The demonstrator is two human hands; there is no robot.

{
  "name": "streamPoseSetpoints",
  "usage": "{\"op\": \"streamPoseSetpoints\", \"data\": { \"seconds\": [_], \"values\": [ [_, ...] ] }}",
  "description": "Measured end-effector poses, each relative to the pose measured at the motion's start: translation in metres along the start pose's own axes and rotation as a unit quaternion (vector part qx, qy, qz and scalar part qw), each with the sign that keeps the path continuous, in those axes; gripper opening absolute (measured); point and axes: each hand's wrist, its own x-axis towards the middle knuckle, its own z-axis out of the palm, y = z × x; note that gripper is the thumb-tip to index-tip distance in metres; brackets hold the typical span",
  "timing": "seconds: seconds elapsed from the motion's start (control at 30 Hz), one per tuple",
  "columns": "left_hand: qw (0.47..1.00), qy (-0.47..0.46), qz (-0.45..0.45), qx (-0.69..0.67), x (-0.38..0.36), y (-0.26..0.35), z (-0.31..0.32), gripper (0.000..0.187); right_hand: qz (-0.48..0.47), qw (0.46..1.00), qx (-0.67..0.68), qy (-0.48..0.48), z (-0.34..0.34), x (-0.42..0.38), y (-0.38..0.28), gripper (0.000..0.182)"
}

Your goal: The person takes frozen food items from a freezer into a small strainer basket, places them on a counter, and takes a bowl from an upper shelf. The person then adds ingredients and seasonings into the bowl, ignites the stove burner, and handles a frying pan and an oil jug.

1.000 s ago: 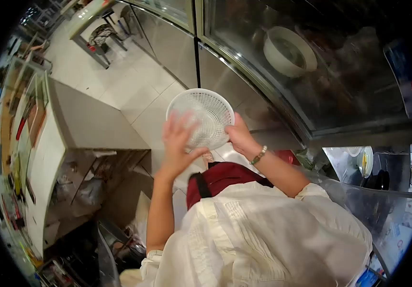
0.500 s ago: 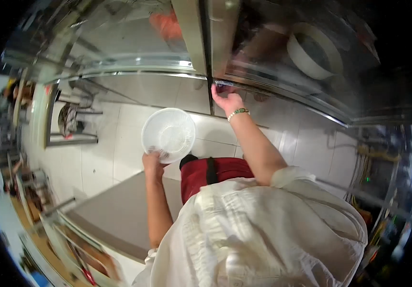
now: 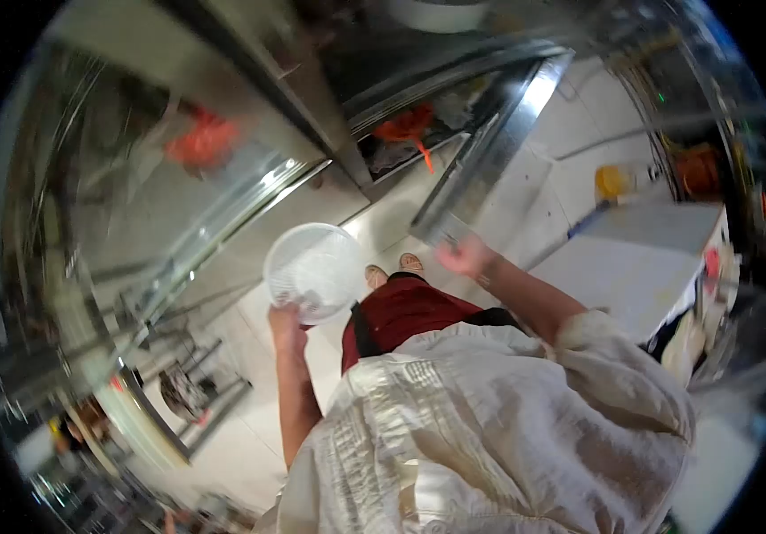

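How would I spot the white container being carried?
Start at the steel cabinet door standing open, then look down to the dark red garment below it. Just left of that in the picture, the left hand grips a round, shallow white container by its rim. Unlike the white bowl cut off at the picture's top edge, this one is held.

The person's left hand (image 3: pixel 287 322) is closed at the end of a raised left forearm (image 3: pixel 296 392), blurred slightly at the fingers. The right arm (image 3: pixel 534 298) reaches forward and inward from a pushed-up sleeve, a bracelet at its wrist (image 3: pixel 487 271), the right hand (image 3: pixel 466 256) partly curled, its fingers blurred.
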Motion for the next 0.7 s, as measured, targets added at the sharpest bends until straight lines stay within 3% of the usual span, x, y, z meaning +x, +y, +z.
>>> {"op": "streamPoseSetpoints", "data": {
  "seconds": [0.03, 0.07, 0.1, 0.13, 0.17, 0.2, 0.27, 0.3, 0.33, 0.43, 0.47, 0.53, 0.6, 0.67, 0.7],
  "values": [
    [0.999, -0.035, -0.013, 0.035, 0.019, -0.007, 0.010, 0.037, 0.066, 0.993, 0.028, -0.098, -0.032, -0.039, 0.037, 0.028],
    [0.995, -0.067, -0.016, 0.068, 0.029, -0.007, 0.024, 0.038, 0.111, 0.991, 0.042, -0.057, -0.054, -0.077, 0.047, 0.027],
    [0.993, -0.087, -0.014, 0.083, 0.032, 0.000, 0.040, 0.038, 0.190, 0.973, 0.111, 0.070, -0.075, -0.114, 0.053, 0.025],
    [0.988, -0.129, -0.024, 0.077, 0.033, 0.005, 0.058, 0.039, 0.249, 0.921, 0.206, 0.215, -0.094, -0.146, 0.064, 0.023],
    [0.983, -0.168, -0.034, 0.070, 0.033, 0.008, 0.073, 0.041, 0.288, 0.831, 0.314, 0.357, -0.106, -0.170, 0.074, 0.022],
    [0.980, -0.180, -0.033, 0.080, 0.032, 0.010, 0.088, 0.041, 0.297, 0.516, 0.572, 0.564, -0.110, -0.176, 0.032, 0.017],
    [0.970, -0.208, -0.062, 0.112, 0.037, 0.012, 0.119, 0.041, 0.286, 0.501, 0.524, 0.627, -0.133, -0.227, 0.163, 0.010],
    [0.967, -0.216, -0.063, 0.119, 0.042, 0.012, 0.130, 0.041, 0.287, 0.448, 0.513, 0.673, -0.132, -0.221, 0.151, 0.011],
    [0.961, -0.233, -0.066, 0.130, 0.047, 0.012, 0.142, 0.040, 0.284, 0.441, 0.516, 0.677, -0.132, -0.205, 0.145, 0.011],
    [0.950, -0.256, -0.056, 0.170, 0.057, 0.011, 0.174, 0.039, 0.303, 0.674, 0.511, 0.439, -0.155, -0.141, 0.144, 0.015],
    [0.945, -0.267, -0.073, 0.175, 0.055, 0.013, 0.188, 0.039, 0.350, 0.721, 0.376, 0.464, -0.165, -0.109, 0.143, 0.013],
    [0.938, -0.271, -0.089, 0.195, 0.066, 0.008, 0.214, 0.040, 0.389, 0.780, 0.237, 0.429, -0.182, -0.055, 0.122, 0.014],
    [0.931, -0.294, -0.085, 0.199, 0.096, -0.013, 0.248, 0.039, 0.379, 0.811, 0.234, 0.380, -0.206, -0.007, 0.108, 0.019],
    [0.932, -0.289, -0.093, 0.200, 0.123, -0.038, 0.269, 0.038, 0.286, 0.870, -0.025, 0.401, -0.193, 0.032, 0.130, 0.025],
    [0.929, -0.294, -0.101, 0.203, 0.142, -0.049, 0.293, 0.038, 0.223, 0.872, -0.158, 0.406, -0.196, 0.057, 0.144, 0.028]
  ]
}}
